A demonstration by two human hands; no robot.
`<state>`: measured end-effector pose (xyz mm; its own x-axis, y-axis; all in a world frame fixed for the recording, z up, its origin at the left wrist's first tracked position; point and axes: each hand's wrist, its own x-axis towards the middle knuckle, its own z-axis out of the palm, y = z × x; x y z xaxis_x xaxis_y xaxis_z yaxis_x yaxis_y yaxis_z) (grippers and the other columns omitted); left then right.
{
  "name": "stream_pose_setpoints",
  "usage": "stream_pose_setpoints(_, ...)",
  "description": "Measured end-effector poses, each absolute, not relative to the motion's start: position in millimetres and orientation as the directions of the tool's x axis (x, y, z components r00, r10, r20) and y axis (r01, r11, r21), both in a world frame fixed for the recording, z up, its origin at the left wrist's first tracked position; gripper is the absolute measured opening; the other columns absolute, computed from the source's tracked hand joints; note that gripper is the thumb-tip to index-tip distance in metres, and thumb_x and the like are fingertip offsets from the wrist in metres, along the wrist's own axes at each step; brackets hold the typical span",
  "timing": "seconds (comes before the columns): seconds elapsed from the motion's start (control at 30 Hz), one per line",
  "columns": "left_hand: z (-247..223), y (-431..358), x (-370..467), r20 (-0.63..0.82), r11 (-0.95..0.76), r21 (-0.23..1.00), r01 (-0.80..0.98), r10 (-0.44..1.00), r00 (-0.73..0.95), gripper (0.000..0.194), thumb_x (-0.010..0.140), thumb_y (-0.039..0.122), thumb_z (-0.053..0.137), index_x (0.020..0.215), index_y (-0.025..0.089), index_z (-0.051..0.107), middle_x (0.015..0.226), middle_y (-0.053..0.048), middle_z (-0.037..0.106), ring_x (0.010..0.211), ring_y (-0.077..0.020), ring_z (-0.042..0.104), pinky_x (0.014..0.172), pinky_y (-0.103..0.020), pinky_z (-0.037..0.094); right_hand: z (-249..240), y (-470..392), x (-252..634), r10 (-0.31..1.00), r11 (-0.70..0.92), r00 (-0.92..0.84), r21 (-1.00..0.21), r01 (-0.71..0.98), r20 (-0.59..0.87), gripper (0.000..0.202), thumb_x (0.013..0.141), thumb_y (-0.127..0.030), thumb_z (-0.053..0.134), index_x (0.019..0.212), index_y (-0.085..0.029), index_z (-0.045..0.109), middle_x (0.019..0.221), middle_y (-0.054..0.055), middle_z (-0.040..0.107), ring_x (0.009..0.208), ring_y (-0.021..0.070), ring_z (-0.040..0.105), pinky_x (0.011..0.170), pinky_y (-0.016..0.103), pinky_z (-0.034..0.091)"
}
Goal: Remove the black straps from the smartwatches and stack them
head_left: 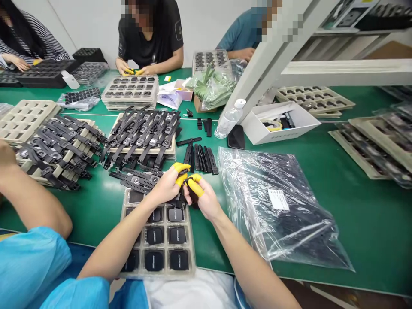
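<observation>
Yellow covers sit on fingertips of both my hands. My left hand (169, 182) pinches a small dark watch part above the tray's back edge. Close against it, my right hand (204, 195) has its fingers closed on a dark strap piece, partly hidden by the fingers. Below them lies a clear tray (192, 257) of square black watch cases (153, 235) in compartments. Behind my left hand are several assembled watches with straps (138, 180). Loose black straps (201, 159) lie side by side just beyond my hands.
Trays heaped with strapped watches (144, 133) stand at centre-left. A plastic bag (277, 214) covers the table at right. Behind it are a bottle (229, 120), a phone (236, 137) and a white box (283, 133). A co-worker's arm (35, 201) is at left; other people sit opposite.
</observation>
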<state>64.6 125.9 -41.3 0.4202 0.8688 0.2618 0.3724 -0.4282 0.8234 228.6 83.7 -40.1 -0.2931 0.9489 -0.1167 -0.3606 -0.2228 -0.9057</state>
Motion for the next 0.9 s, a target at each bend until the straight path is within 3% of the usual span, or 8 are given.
stream_pose_setpoints(0.27,-35.0,128.8,58.3,0.313,-0.592,0.722,0.358,0.741,0.595,0.065,0.08,-0.001,0.043,0.14,0.02,0.057,0.139,-0.011,0.063,0.133,-0.0245,0.059,0.115,-0.044,0.051,-37.6,86.8,237.8,0.893,-0.326,-0.422,-0.874,-0.36,-0.159,0.033,0.092,-0.052,0.068,0.092,-0.021,0.056,0.061,-0.005,0.062,0.041,0.0075,0.039,0.042,0.023,0.026)
stream_pose_setpoints(0.57,-33.9,131.1,55.6,0.364,-0.659,0.655,0.369,0.704,0.61,0.053,0.091,0.002,0.042,0.139,0.019,0.057,0.134,-0.013,0.065,0.127,-0.0239,0.063,0.109,-0.041,0.055,-41.3,92.2,240.3,0.914,-0.315,-0.368,-0.871,-0.378,-0.171,0.031,0.09,-0.046,0.072,0.086,-0.019,0.056,0.057,-0.004,0.063,0.04,0.0072,0.043,0.043,0.022,0.029)
stream_pose_setpoints(0.9,-37.7,130.8,57.2,0.373,-0.652,0.656,0.38,0.718,0.587,0.053,0.087,0.0,0.041,0.136,0.017,0.057,0.131,-0.013,0.066,0.124,-0.0228,0.064,0.106,-0.038,0.056,-39.1,93.5,240.0,0.896,-0.387,-0.387,-0.807,-0.446,-0.216,0.034,0.085,-0.048,0.077,0.086,-0.021,0.055,0.055,-0.005,0.061,0.04,0.0075,0.041,0.041,0.022,0.029)
